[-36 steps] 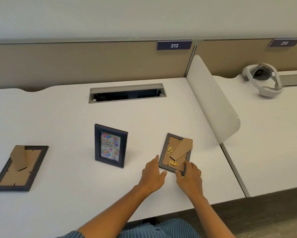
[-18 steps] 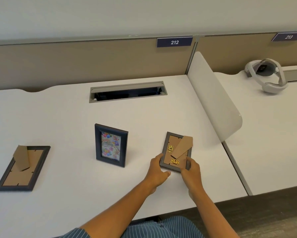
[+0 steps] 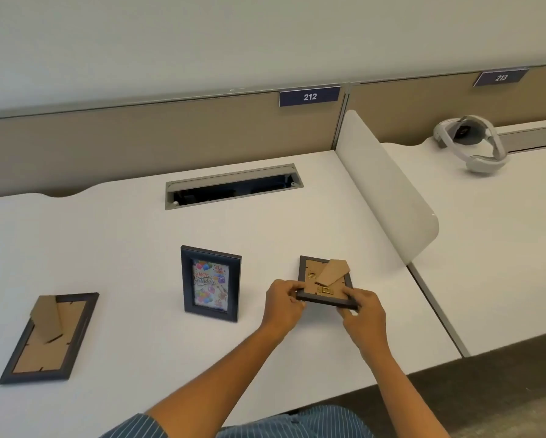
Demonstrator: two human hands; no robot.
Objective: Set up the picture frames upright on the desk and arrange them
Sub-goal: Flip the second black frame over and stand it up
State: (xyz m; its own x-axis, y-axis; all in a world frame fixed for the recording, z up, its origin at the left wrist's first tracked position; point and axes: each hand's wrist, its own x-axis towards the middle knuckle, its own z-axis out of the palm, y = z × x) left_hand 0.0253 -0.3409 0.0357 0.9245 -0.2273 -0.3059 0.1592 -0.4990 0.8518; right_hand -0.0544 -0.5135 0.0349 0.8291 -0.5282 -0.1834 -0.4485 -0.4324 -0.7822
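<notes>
Three dark picture frames are on the white desk [image 3: 132,241]. A small frame [image 3: 324,279] lies face down at the right, its cardboard stand flap raised; its near edge is tilted up off the desk. My left hand [image 3: 282,303] pinches its near left corner and my right hand [image 3: 362,306] grips its near right corner. A middle frame [image 3: 210,283] stands upright and shows a birthday card. A larger frame [image 3: 48,338] lies face down at the far left, its stand flap partly lifted.
A cable slot [image 3: 233,186] is cut into the desk's back. A white curved divider [image 3: 384,188] bounds the desk on the right. A white headset [image 3: 469,143] rests on the neighbouring desk. A beige partition runs along the back.
Both hands went from resting at the small frame's near edge to gripping its near corners, and that edge has lifted off the desk. The camera view shifted slightly.
</notes>
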